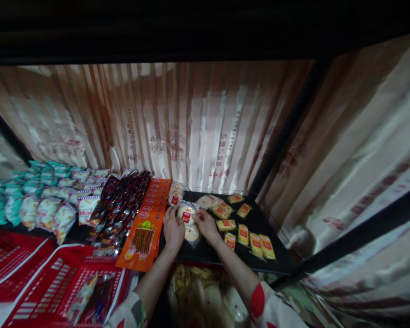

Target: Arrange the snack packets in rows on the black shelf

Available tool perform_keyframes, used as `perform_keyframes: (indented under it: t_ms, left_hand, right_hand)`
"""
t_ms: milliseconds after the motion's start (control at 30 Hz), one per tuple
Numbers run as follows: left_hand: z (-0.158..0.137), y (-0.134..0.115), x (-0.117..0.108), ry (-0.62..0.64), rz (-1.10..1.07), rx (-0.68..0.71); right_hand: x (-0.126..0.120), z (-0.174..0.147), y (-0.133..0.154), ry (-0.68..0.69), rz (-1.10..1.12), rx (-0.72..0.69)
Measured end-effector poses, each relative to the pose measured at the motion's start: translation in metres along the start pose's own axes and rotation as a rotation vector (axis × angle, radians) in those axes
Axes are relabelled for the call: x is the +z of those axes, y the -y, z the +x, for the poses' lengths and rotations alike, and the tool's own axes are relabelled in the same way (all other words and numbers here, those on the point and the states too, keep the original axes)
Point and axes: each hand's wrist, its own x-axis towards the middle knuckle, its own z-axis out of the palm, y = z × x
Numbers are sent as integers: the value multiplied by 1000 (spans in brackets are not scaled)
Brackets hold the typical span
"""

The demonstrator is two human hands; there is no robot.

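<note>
Between my two hands is a clear packet of round white crackers (187, 217) with a red label, resting on or just above the black shelf (205, 249). My left hand (173, 229) grips its left edge, fingers bent round it. On the other edge, my right hand (205, 224) pinches the wrapper near the top corner. A similar cracker packet (175, 195) lies just behind my left hand. Past my right hand are more round white crackers (207, 201) in clear wrap, and several small yellow packets (243, 234) with red labels, loosely scattered.
Left of my hands lie orange snack packs (141, 237), a pile of dark red sticks in wrappers (125, 200), white bags (88, 207) and teal bags (13, 207). Red baskets (54, 282) stand at lower left. Yellow packets (194, 291) fill the space below the shelf. A dark post (283, 123) rises at right.
</note>
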Motion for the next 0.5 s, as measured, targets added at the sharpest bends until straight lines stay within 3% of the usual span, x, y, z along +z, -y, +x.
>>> perform_keyframes:
  t_ms: [300,500]
  left_hand:
    - [21,30,24,150,125,31]
    - [43,44,35,210,187,24]
  right_hand:
    - [48,63,-13,44,-173,42]
    - [62,87,-21,83,-238,43]
